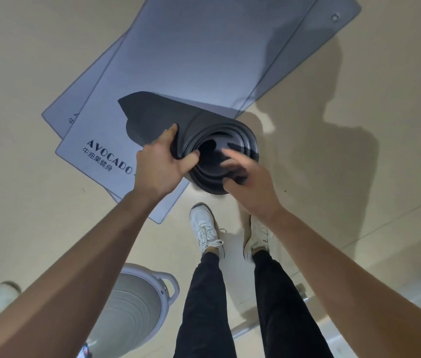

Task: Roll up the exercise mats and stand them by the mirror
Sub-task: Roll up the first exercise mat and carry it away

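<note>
The left hand (161, 165) grips the outer layers of the rolled mat (230, 135), held above the near edge of the flat mats (191, 52). The right hand (252, 188) is blurred at the roll's rim; its grip is unclear.

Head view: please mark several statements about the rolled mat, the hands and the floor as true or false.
1. The dark grey rolled mat faces the camera end-on. True.
2. The left hand grips the roll's rim. True.
3. Only one flat mat lies on the floor. False: two pale blue-grey flat mats overlap, an upper printed mat and a lower mat.
4. The upper printed mat is blank. False: it reads AVOCADO.
5. The pale grey ribbed bucket stands at the person's right. False: it stands at their left.
</note>
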The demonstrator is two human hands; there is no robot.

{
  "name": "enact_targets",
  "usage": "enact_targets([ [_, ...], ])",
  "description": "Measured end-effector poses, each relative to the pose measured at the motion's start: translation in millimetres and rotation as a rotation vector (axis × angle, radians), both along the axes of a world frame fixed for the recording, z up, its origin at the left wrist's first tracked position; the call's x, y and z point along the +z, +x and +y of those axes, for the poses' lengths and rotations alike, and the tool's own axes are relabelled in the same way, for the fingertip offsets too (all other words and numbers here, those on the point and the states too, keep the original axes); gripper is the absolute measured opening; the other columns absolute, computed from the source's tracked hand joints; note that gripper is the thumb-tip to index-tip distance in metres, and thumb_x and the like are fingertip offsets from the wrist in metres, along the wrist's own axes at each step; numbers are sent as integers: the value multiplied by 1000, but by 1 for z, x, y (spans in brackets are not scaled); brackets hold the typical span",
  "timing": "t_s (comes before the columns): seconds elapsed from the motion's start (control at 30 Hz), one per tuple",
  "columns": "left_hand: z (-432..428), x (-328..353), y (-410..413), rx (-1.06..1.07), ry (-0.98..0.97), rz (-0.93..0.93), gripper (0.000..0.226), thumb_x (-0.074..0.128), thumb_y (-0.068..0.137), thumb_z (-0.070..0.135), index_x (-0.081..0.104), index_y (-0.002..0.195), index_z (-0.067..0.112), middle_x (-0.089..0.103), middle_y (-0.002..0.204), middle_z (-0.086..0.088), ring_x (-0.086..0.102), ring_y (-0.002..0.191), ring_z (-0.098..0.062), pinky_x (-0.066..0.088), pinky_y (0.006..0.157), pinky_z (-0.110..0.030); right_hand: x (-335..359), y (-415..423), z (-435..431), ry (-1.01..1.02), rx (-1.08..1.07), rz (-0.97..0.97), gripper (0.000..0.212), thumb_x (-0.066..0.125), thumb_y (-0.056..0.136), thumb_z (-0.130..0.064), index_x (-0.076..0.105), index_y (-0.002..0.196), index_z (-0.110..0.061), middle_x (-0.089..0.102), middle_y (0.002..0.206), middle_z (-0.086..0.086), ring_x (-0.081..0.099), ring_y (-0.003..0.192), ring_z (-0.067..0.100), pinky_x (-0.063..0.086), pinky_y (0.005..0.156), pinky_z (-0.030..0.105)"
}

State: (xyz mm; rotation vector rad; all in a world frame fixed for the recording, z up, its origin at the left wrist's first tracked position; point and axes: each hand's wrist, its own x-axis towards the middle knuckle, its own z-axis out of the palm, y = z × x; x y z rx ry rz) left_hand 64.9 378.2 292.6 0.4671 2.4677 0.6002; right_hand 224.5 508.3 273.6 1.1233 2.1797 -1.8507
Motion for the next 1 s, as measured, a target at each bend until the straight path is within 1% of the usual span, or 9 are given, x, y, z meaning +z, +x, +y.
enact_targets([
  [0.13,-16,8,-17,58,19,-72,84,65,78,60,49,152,23,77,103,-7,70,103,-31,55,98,-44,-13,1,2,453,-103,-43,63,70,76,-28,60,137,-16,57,123,6,48,115,24,36,104,21],
  [0.27,-32,20,-31,160,54,-130,79,70,80,56,51,151,25,74,111,5,67,116,-20,52,105,-38,-17,-20,11,-75,-187,-179,95,81,83,-34,24,159,-32,32,156,1,42,139,23,43,112,40],
  [0.37,-37,31,-37,202,64,-163,79,66,78,59,52,149,25,64,93,18,66,105,-13,51,104,-34,-6,-44,1,-492,-205,-130,57,65,96,-18,45,146,-37,65,136,0,65,122,30,61,90,51],
  [0.5,-36,52,-40,147,48,-163,59,60,82,52,61,133,23,71,95,10,69,99,-25,55,94,-40,29,-61,-24,-557,-285,-57,47,56,98,2,57,134,-26,73,112,8,73,96,26,65,74,44],
  [0.6,-35,71,-43,62,61,-206,50,57,81,52,64,122,25,76,91,0,69,90,-27,56,87,-46,64,-50,-33,-548,-322,-37,42,58,97,3,58,132,-21,72,115,14,72,105,35,63,82,56],
  [0.7,-32,90,-40,-24,98,-258,46,56,81,51,68,116,23,75,87,-2,69,86,-26,56,80,-45,102,-27,-33,-487,-349,-14,47,57,93,8,60,129,-22,73,112,9,72,106,32,65,76,47],
  [0.8,-25,101,-21,21,217,-429,24,66,93,32,71,112,19,69,71,16,63,63,-7,49,59,-27,129,9,-25,-443,-429,12,66,57,92,8,55,141,-36,72,122,4,71,112,24,64,79,47],
  [0.87,-17,92,-7,73,226,-528,14,68,97,18,72,111,15,64,62,21,58,55,-1,46,57,-17,131,30,-15,-379,-406,-25,69,63,94,0,48,147,-42,68,129,0,68,119,20,64,82,49],
  [1.0,17,63,26,29,161,-698,23,72,94,30,72,113,17,76,91,5,62,66,-16,56,71,-40,102,56,10,-133,-384,-225,73,80,89,-29,41,151,-33,64,131,-10,63,121,11,58,99,35],
])
